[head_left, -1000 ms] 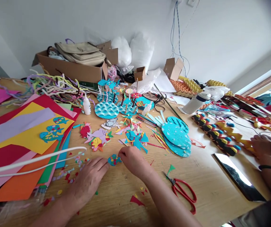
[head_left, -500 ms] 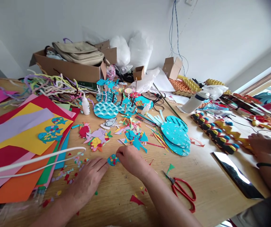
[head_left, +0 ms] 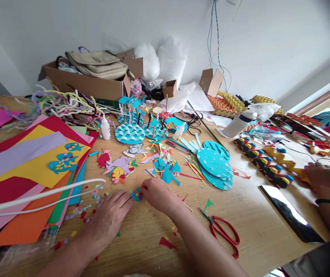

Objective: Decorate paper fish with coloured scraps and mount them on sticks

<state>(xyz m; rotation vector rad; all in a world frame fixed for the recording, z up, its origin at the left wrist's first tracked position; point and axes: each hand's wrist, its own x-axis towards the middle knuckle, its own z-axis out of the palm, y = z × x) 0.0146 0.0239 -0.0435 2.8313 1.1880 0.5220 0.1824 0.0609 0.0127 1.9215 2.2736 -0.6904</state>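
A small blue paper fish with coloured dots lies on the wooden table between my hands. My left hand rests flat, its fingertips at the fish's left edge. Over the fish's right end, my right hand is closed in a pinch and hides the tail. A thin stick shows on both sides of that hand. Three dotted blue fish lie on yellow paper at the left. Cut paper fish and blue scraps sit just beyond my hands.
Red-handled scissors lie right of my right forearm. A black phone is farther right, near another person's hand. White glue bottles, blue paper ovals, pipe cleaners and a cardboard box stand or lie beyond.
My right hand has shifted slightly left over the fish and covers more of its tail. A thin stick now shows beside that hand. The whole view has moved slightly.
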